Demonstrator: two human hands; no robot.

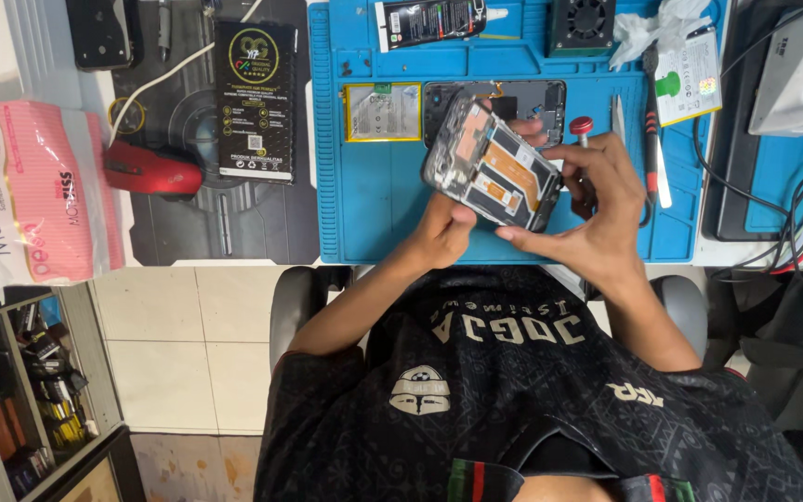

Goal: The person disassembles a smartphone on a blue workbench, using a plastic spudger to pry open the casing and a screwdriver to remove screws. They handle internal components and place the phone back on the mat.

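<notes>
Two hands on an opened phone

Far left: pink-and-white plastic bag [25,191] on the white desk edge. Next, red computer mouse [151,171] on a dark mat [234,223], with a black printed card [254,100] just beside it. Then blue work mat [364,214], carrying a flat yellow-edged battery [383,112] and a dark back cover [532,98]. Left hand [439,232] under the phone frame [493,163], fingers curled closed around its lower edge. Frame tilted, inner parts facing up, held above the blue mat, just in front of the back cover. Right hand [597,209] gripping the frame's right end, thumb pressed along its lower side, fingers partly bent; red-capped screwdriver [582,130] standing just behind those fingers. Farther right: tweezers [658,167], then tangled cables [792,223].
</notes>
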